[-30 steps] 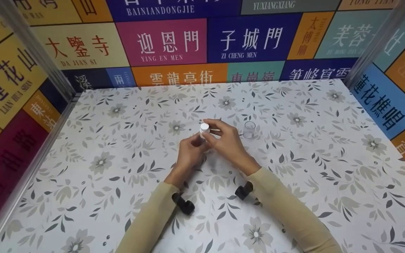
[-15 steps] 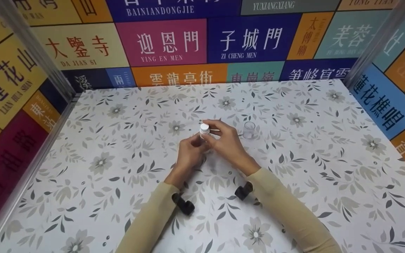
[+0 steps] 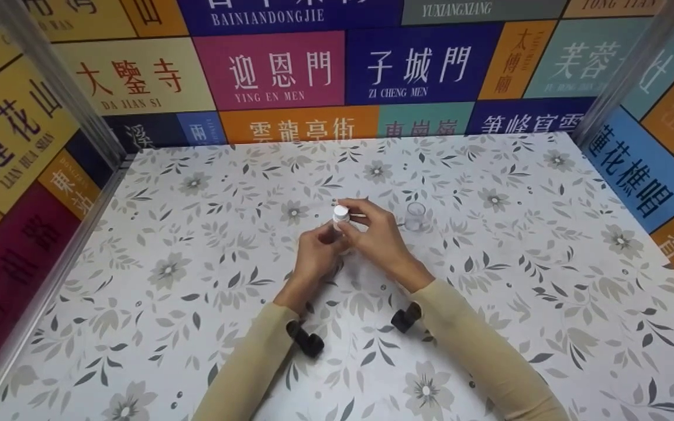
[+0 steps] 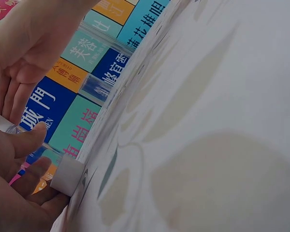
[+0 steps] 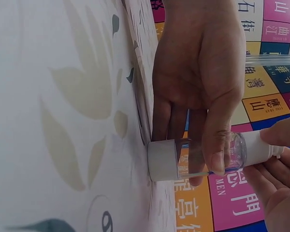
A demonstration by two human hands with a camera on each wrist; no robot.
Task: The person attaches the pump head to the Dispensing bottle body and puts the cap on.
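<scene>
A small clear bottle with a white base and a white top is between both hands, near the middle of the table. It is upright, with its base at the tabletop. My left hand grips the clear body low down, thumb on one side and fingers on the other. At the upper end, my right hand pinches the white top between thumb and fingers. A small nub sticks out of the top in the right wrist view. The left hand hides part of the body.
Just right of the right hand stands a small clear cup-shaped piece on the table. The table has a white floral cover. Panels with large printed characters rise along its back and sides.
Both hands and the bottle stay almost where they were. Only the right thumb and fingers shift slightly at the white top.
</scene>
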